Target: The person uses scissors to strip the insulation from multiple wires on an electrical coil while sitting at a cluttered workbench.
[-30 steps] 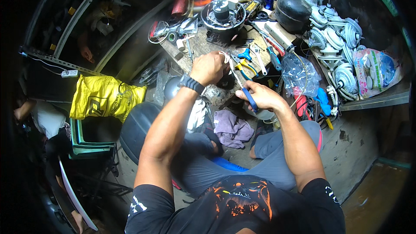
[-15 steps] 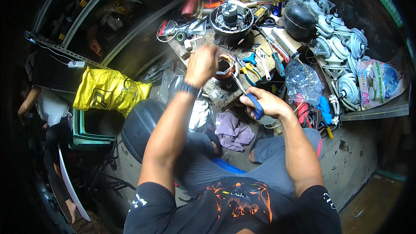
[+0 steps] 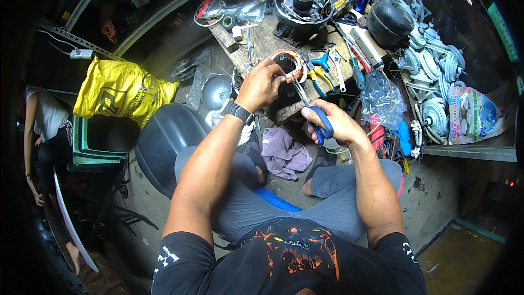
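A ring-shaped motor stator with copper-orange windings (image 3: 295,58) sits at the front of the wooden workbench. My right hand (image 3: 337,124) grips a pair of scissors (image 3: 323,125) by their blue handles. The metal blades point up and left, with their tips at the near right side of the windings. At the stator's left edge, my left hand (image 3: 261,84) is closed in a pinch with the fingertips near the coil. Whatever lies between those fingertips is too small to make out.
Behind the stator stands an opened fan motor housing (image 3: 303,16). Right of it lie pliers (image 3: 321,81), a wrench (image 3: 338,71) and a dark round cover (image 3: 389,19). Several pale fan parts (image 3: 434,68) are piled at right. A yellow sack (image 3: 117,92) and a seated person (image 3: 46,125) are at left.
My left hand has come down from above the bench to the stator's left edge, its fingers now pinched. The scissors stay in my right hand near the windings. The view has shifted slightly.
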A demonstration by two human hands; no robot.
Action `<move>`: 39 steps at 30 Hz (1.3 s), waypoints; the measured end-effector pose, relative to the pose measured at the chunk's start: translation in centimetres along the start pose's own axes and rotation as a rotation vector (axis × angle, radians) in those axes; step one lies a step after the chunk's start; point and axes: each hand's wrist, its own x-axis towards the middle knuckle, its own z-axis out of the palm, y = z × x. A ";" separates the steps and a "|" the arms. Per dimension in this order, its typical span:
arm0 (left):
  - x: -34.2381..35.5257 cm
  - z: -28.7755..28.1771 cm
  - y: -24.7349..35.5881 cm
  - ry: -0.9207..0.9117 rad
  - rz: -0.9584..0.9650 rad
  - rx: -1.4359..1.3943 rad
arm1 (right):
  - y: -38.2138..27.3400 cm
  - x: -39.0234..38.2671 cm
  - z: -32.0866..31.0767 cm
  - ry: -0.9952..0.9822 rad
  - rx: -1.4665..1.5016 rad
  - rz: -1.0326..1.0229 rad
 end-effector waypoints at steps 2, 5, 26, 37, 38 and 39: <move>-0.1 0.2 0.0 0.009 -0.015 -0.019 | -0.5 -0.4 0.0 -0.006 0.001 0.016; 0.0 0.8 -0.4 0.067 -0.019 0.007 | -0.8 -0.5 0.0 -0.004 -0.011 0.034; -0.2 -0.2 0.4 -0.054 -0.090 -0.108 | -0.1 2.2 1.8 0.119 -0.090 -0.046; -0.2 0.8 -1.3 0.035 -0.018 -0.137 | 2.5 6.0 3.0 0.334 -0.242 -0.233; -0.1 0.8 -1.2 0.018 -0.030 -0.140 | 2.8 5.9 3.0 0.345 -0.270 -0.242; -0.1 0.8 -1.4 0.026 -0.009 -0.128 | 2.7 5.9 3.1 0.350 -0.299 -0.256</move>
